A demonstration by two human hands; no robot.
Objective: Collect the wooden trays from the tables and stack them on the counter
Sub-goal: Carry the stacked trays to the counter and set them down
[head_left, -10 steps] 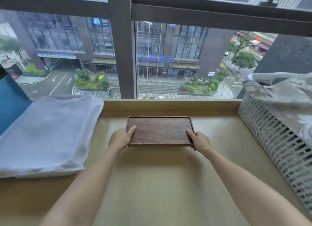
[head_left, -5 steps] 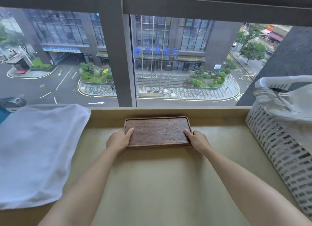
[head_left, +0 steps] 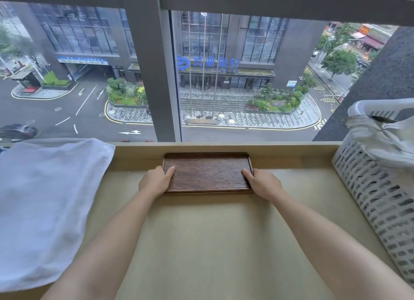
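I have one wooden tray [head_left: 207, 172] lying flat on the tan counter [head_left: 208, 243], pushed up close to the raised back ledge under the window [head_left: 246, 75]; from where I watch it looks set down rather than carried. My left hand [head_left: 154, 181] grips its left short edge, thumb on the top face, the other fingers hidden beside or under the rim; my right hand [head_left: 262, 183] does the same on the right edge; both grips are clenched on the tray, neither released.

At the tray's near edge I think I see a thin second line, which could be another tray beneath it, but I cannot tell; so I cannot say whether this is the first of a stack or the top of one. A folded white towel [head_left: 47, 205] lies well to the left, a white slatted basket [head_left: 378, 201] to the right, both apart from the tray.

My judgement: this tray is delivered or nearly so; letting go is left, and any trays on the tables are out of my view.
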